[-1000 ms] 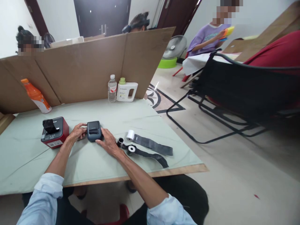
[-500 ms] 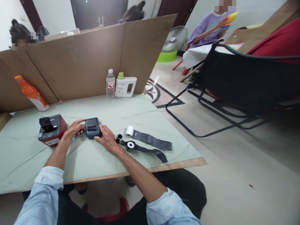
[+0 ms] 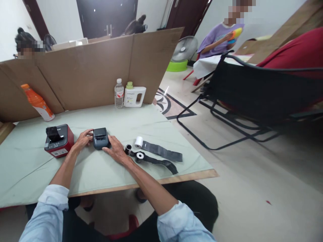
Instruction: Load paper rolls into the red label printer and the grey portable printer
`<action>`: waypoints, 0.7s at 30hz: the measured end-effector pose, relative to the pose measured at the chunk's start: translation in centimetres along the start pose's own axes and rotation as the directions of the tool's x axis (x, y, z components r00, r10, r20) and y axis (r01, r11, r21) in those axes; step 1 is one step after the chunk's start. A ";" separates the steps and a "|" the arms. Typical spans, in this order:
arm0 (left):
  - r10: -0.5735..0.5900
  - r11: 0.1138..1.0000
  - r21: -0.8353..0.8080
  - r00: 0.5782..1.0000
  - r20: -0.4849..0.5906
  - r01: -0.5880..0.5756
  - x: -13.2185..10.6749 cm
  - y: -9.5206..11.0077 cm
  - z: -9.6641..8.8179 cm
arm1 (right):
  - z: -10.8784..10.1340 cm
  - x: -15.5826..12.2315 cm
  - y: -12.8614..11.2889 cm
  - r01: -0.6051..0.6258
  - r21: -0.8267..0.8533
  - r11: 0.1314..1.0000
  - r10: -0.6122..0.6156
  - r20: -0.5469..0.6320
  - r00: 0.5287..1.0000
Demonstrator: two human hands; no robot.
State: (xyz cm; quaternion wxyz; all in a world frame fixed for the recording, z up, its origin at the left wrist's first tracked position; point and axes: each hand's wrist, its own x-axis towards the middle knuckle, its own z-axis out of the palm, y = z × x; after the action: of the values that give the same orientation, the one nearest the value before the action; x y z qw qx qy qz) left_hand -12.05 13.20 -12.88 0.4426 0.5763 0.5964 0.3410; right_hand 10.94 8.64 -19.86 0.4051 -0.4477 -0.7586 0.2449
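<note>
A small dark grey printer (image 3: 101,137) sits on the pale green table (image 3: 131,124) between my hands. My left hand (image 3: 82,140) curls against its left side, fingers bent onto it. My right hand (image 3: 115,150) lies against its right side, fingers fairly flat and touching the casing. Just right of my right hand lie a white paper roll (image 3: 138,141) with a dark strip (image 3: 163,152) unrolled from it, and two small spools (image 3: 136,155) trailing a second dark ribbon. A red-and-black printer (image 3: 58,140) stands to the left of my left hand.
A cardboard screen (image 3: 96,70) walls the table's far side. An orange bottle (image 3: 38,102), a water bottle (image 3: 119,94) and a white jug (image 3: 134,95) stand against it. A black folding chair (image 3: 252,97) stands on the floor at right. Other people sit behind the screen and at far right.
Only the camera has shifted slightly. Both hands stay against the sides of the grey printer, and nothing on the table has moved.
</note>
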 end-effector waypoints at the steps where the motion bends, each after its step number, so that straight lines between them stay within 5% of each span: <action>1: 0.031 0.999 -0.018 0.999 0.007 -0.031 0.0 0.0 -0.1 | 0.0 0.0 0.1 0.002 0.003 1.000 -0.002 -0.004 1.000; 11: 0.124 0.992 -0.031 0.985 0.121 -0.122 1.3 0.1 -0.9 | -0.2 -0.1 -0.2 0.012 0.039 0.999 -0.012 -0.013 1.000; 21: 0.050 0.997 0.072 0.991 -0.124 -0.041 3.4 1.4 0.5 | -0.2 0.0 -0.1 0.008 0.051 0.999 -0.007 -0.016 1.000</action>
State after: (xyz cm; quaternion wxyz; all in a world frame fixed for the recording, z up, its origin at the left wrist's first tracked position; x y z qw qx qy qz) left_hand -10.91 16.65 -12.25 0.3761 0.5820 0.6212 0.3659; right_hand 11.05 8.54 -19.68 0.4233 -0.4361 -0.7506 0.2592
